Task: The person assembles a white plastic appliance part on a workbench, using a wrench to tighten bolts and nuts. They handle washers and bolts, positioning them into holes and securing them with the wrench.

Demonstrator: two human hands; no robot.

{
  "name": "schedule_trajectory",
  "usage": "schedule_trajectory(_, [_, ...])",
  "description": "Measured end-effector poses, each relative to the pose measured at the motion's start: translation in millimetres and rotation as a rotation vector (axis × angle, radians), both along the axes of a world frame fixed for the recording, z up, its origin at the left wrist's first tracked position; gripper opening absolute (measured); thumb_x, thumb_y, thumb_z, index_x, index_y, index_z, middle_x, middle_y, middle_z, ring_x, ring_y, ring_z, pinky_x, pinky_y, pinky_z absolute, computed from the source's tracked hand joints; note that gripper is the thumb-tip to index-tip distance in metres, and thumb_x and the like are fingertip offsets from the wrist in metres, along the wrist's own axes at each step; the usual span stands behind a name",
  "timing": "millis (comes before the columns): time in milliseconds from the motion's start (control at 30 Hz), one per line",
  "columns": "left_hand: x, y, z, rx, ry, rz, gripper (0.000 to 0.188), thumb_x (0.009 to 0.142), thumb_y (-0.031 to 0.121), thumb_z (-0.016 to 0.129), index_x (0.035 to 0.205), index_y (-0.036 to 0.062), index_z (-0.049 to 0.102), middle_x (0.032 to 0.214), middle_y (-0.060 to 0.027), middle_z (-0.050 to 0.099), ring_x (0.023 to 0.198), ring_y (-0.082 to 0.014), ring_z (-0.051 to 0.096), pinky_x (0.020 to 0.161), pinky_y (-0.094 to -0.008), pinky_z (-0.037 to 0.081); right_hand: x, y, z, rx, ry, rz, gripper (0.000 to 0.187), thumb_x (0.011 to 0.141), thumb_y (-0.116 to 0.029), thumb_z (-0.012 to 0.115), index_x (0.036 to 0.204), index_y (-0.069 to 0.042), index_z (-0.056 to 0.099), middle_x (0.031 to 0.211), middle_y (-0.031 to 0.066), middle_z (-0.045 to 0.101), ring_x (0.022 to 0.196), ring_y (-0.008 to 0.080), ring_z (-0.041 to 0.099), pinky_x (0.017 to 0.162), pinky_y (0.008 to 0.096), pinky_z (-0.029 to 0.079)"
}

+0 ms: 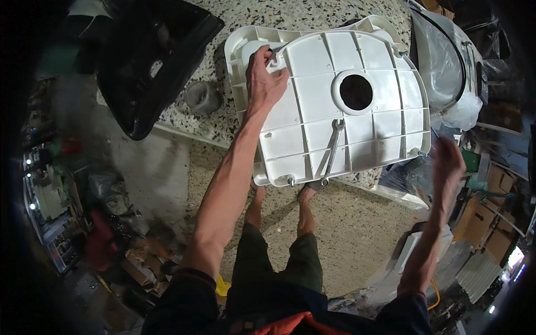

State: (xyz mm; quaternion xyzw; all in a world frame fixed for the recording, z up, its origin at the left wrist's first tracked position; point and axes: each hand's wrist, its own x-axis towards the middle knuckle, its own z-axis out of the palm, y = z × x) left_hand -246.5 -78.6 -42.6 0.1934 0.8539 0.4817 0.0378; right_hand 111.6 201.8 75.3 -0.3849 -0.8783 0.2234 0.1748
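On the far left, dim, cluttered shelves and heaps of goods are blurring into the dark rim. A glossy black plastic tray-like shell with an oval opening (159,42) is lying tilted on a table with a black, white and tan speckled top (223,123). Just beside the shell, a small round greyish see-through container (202,97) is standing on the table.

Next, the person's left hand (267,86) is touching the upper left corner of a white plastic panel with a grid of ribs and a round hole (310,103). Its fingers are curling by a small dark piece at that corner and its thumb is spreading over the panel; I cannot tell whether they are pinching the piece. The panel is lying on the table, over a wavy-edged white plastic part (235,64). A metal bolt (291,181) is sticking out at the panel's lower left corner. A silver metal wrench (333,151) is resting slantwise below the hole.

Another metal bolt (421,153) is jutting from the lower right corner. Near it, apart from the panel, the right hand (448,166) is blurring; its fingers are looking bent, but I cannot tell whether they are holding anything. Beyond, a bulky pale object wrapped in clear plastic (441,67) is lying at upper right, and brown cardboard boxes (499,184) are standing farther right.
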Motion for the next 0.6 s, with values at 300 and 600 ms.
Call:
schedule_trajectory(300, [-5,-10,-21,0.174,0.052,0.050,0.049,0.087,0.000,0.073,0.132,0.0032,0.056,0.108,-0.0157,0.069,0.102,-0.0302,0.068,0.089,-0.0422,0.055,-333,-139,-43,0.138,0.001,0.772,0.012,0.086,-0.010,0.066,0.086,-0.001,0.074,0.077,0.0216,0.070,0.073,0.0397,0.072,0.066,0.0475,0.056])
schedule_trajectory(600, [-5,-5,-31,0.361,0.151,0.041,0.040,0.083,-0.010,0.071,0.119,0.0021,0.062,0.109,-0.0162,0.064,0.100,-0.0308,0.070,0.087,-0.0380,0.060,-385,-128,-57,0.371,-0.196,1.234,0.008,0.078,0.005,0.069,0.084,0.001,0.072,0.079,0.0198,0.071,0.077,0.0337,0.073,0.065,0.0414,0.058])
